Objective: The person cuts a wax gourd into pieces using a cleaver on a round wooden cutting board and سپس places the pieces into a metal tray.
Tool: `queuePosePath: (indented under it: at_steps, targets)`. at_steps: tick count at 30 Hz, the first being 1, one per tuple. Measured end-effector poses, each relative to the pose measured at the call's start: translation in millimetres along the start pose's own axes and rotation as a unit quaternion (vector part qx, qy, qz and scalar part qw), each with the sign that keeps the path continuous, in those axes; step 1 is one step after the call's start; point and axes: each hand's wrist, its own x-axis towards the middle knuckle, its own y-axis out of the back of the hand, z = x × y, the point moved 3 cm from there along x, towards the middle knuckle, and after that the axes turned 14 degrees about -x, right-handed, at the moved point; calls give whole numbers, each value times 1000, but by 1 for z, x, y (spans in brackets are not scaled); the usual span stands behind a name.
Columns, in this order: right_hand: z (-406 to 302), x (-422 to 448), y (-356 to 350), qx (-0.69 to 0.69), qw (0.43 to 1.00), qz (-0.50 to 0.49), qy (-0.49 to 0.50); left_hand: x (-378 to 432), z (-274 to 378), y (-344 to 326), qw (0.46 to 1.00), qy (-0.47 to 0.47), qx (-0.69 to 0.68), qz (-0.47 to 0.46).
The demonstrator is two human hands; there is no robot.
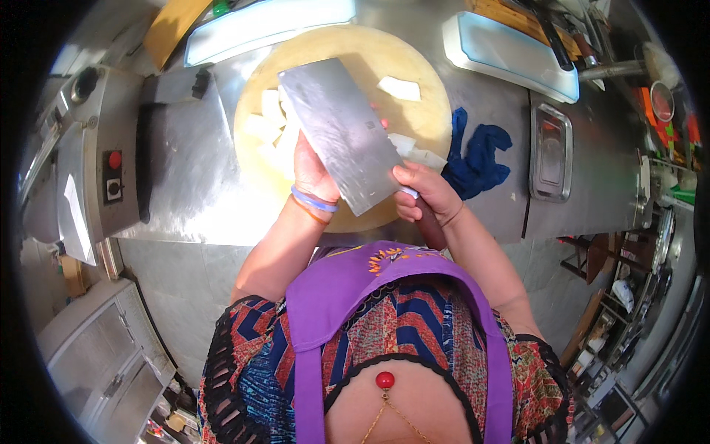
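Note:
My right hand (430, 191) grips the dark handle of a broad cleaver (344, 133), with its thumb at the heel of the blade. The blade lies tilted over the round cutting board (355, 41), its flat face up. Beside and partly beneath the blade is my left hand (315, 169); its fingers are hidden, so what they hold cannot be told. White pieces of food (272, 108) sit on the board left of the blade, more white pieces (402, 144) near my right hand, and one white slab (399, 88) farther back. Small pink bits show by the blade's edge.
A dark blue cloth (480, 158) lies right of the board, and a small metal tray (551, 152) beyond it. White containers (510, 55) (266, 28) stand at the back. Knives (549, 39) lie at back right. A metal machine with a red button (115, 160) stands left.

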Motion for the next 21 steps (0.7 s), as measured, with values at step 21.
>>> queuePosePath:
  at_steps: [21]
  targets:
    - [-40, -2, 44, -116, 984, 118, 61, 7, 17, -14, 988, 93, -89, -90]
